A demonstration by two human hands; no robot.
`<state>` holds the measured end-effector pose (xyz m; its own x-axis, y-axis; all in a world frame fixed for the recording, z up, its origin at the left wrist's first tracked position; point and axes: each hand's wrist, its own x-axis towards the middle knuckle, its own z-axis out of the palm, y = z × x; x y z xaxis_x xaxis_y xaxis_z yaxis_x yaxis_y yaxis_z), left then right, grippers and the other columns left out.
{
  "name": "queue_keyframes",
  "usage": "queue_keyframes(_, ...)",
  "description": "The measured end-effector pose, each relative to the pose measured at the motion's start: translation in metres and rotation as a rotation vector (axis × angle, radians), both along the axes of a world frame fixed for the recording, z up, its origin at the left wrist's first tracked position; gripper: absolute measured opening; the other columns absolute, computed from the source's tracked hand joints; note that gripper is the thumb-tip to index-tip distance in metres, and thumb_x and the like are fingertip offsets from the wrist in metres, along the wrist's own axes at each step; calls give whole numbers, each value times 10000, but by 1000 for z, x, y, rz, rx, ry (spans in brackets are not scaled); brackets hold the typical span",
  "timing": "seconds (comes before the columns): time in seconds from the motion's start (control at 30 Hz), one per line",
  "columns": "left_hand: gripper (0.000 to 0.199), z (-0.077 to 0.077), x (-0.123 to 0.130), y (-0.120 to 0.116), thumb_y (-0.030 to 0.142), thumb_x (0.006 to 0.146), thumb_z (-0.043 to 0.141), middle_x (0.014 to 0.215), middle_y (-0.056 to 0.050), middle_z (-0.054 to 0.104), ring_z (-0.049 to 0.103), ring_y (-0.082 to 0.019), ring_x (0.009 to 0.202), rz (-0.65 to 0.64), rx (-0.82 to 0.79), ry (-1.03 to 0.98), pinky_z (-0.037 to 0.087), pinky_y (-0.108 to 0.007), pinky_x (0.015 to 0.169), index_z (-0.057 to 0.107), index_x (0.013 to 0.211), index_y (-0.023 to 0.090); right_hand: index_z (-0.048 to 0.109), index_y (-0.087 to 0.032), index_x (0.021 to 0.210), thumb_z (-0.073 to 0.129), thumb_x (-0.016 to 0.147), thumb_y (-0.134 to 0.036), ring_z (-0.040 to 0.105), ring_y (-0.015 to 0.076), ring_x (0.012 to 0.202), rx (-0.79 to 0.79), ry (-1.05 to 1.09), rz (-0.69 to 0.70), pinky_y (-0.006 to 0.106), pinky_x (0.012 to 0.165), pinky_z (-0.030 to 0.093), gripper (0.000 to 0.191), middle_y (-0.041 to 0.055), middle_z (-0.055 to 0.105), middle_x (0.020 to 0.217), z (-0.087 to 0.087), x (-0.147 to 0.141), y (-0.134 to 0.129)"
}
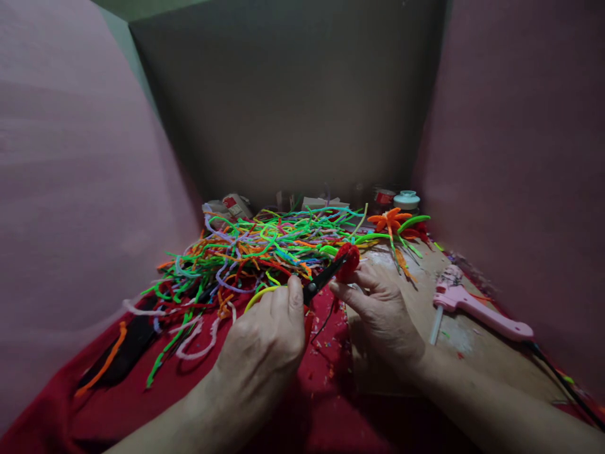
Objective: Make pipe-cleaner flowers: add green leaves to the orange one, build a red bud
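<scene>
My left hand [267, 337] is closed round the handles of a pair of scissors [321, 279] with black blades and a yellow part showing above the knuckles. The blades point up and to the right, lying against a fuzzy red piece [348, 261]. My right hand [382, 312] pinches that red piece from below and the right, its fingertips close to the blade tips. Behind and left of both hands lies a large tangled pile of coloured pipe cleaners [265, 243].
A pink glue gun [486, 315] rests at the right on a brown board [496, 359]. An orange flower [390, 221] with green leaves stands behind, near a jar with a light blue lid [407, 200]. Red cloth [326, 403] carries small scraps.
</scene>
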<state>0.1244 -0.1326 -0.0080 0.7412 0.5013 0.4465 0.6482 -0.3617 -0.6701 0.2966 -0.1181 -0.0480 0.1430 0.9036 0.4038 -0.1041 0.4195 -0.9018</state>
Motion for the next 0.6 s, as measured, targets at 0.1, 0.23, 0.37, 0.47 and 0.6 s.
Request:
queue_keyframes(0.1,392,0,0,0,-35,768,368,694,-79,573,569,-181,582,-8,0,-2,467,-283,483,482,1143,-36,724,-283,946,654,773,-269,528,196,948,4,-14,-5,368,917,378,187,18,617,948,0,0,0)
queue_keyframes(0.23,375,1,0,0,-32,750,388,702,-88,579,577,-184,577,-34,-33,-5,473,-279,460,502,1107,-37,726,-288,936,652,771,-264,522,195,949,-3,-9,0,365,916,375,182,17,611,949,0,1,1)
queue_keyframes(0.37,364,1,-1,0,-41,729,390,693,-87,587,587,-183,562,-66,-63,-4,492,-278,448,524,1067,-28,720,-296,956,651,770,-265,523,197,949,-22,8,24,369,909,375,201,15,613,963,0,0,1)
queue_keyframes(0.47,352,2,-3,0,-31,735,381,676,-83,594,592,-176,552,-101,-97,-29,513,-279,462,532,1053,-18,717,-296,978,646,770,-284,521,205,956,-48,55,44,377,903,379,220,18,628,989,-2,-1,2)
queue_keyframes(0.6,367,1,-4,-1,-46,711,361,722,-109,623,612,-178,570,-167,-145,-93,523,-268,458,528,1036,-11,722,-304,963,648,769,-290,515,201,940,-56,109,67,374,898,380,209,19,635,978,-2,-2,2)
